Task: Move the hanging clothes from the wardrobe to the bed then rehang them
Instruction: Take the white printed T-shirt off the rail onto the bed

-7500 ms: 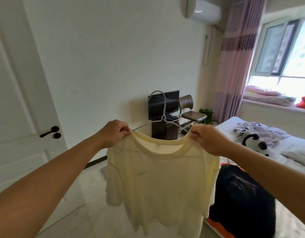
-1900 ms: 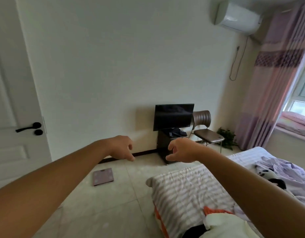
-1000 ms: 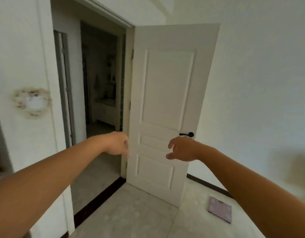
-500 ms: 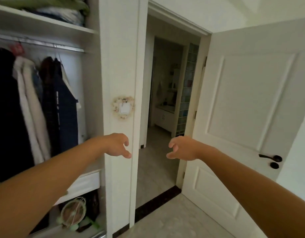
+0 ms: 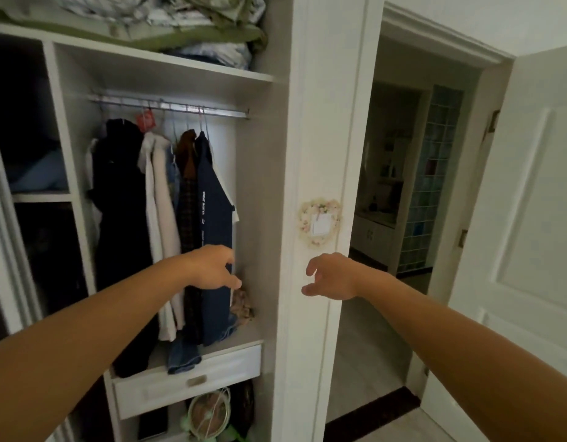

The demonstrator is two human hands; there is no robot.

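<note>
Bedroom corner with a built-in white open-fronted wardrobe [image 5: 277, 193] on the left and a white panelled door [image 5: 531, 202] swung open on the right, showing a dim room with blue glass blocks behind it. Task stuff is the row of hanging clothes on the shiny metal rail [image 5: 167, 106]: a black coat [image 5: 122, 218], a cream-white jacket [image 5: 162, 224], a brown checked shirt [image 5: 189, 193], and nearest the end a navy blue T-shirt with white lettering down the side [image 5: 212, 218]. All are on thin wire hangers, bunched pretty tight.

Both hands hold nothing right now. The left hand [image 5: 212, 266] is out in front of the navy shirt's lower part, fingers loosely bent. Can't honestly tell if it's brushing the fabric or just short of it. The right hand [image 5: 331, 277] hangs in the air in front of the white wardrobe side panel, fingers relaxed and half curled.

What I'd worry about, just guessing: grabbing the shirt low by the cloth instead of at the hook. Tug from down there and it could slide off the wire hanger, or drag its neighbour along since the hooks sit so close. Also that pile of green and white folded bedding on the top shelf [image 5: 180, 23] overhangs a bit, so lifting a hook too high might knock it.
</note>
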